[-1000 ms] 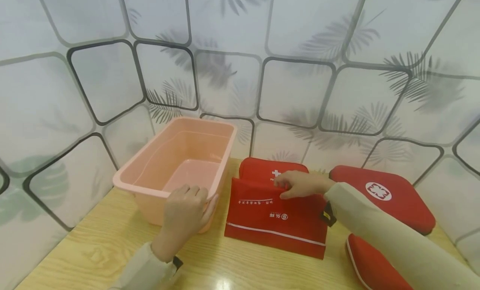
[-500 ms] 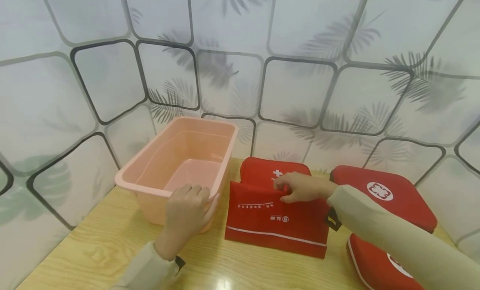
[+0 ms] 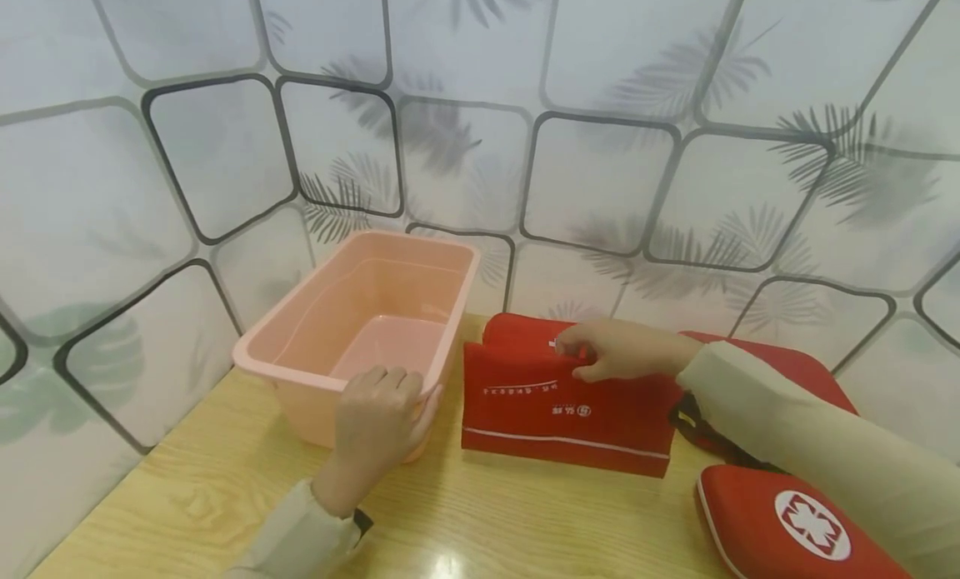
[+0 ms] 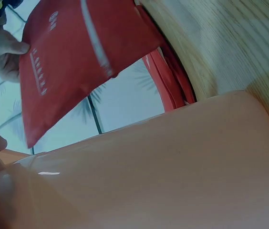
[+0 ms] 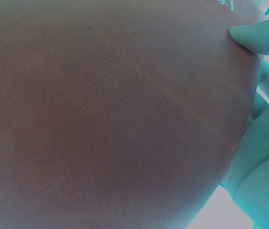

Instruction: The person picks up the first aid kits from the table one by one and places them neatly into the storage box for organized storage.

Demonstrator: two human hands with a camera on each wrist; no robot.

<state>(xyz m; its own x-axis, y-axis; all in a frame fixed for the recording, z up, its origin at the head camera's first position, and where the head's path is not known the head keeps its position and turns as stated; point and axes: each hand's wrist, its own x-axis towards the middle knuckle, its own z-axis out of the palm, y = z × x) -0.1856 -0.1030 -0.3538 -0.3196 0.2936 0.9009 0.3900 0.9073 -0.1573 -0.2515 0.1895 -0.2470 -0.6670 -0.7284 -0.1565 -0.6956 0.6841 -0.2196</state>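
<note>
My left hand [image 3: 378, 429] grips the near corner of a pink plastic basin [image 3: 303, 408], fingers hooked over its rim. My right hand [image 3: 630, 350] pinches the top edge of a flat red fabric pouch [image 3: 517, 416] with white lettering and a pale stripe. In the left wrist view the pouch [image 4: 87, 52] hangs tilted beside the basin wall [image 4: 163, 167], above the table. Textured red cloth [image 5: 125, 109] fills most of the right wrist view, with the thumb [image 5: 258, 38] on its face and the other fingers partly hidden behind it.
A red first-aid bag [image 3: 517, 329] lies behind the pouch, partly covered. A larger red case [image 3: 787, 361] sits back right, mostly hidden by the right sleeve. Front right is a red case [image 3: 742, 504] with a white emblem. A patterned wall [image 3: 592, 187] borders the wooden table [image 3: 172, 487].
My right hand has moved up and slightly right, lifting the pouch, whose lower edge has risen. It now covers more of the bag behind. The left hand keeps its grip on the basin.
</note>
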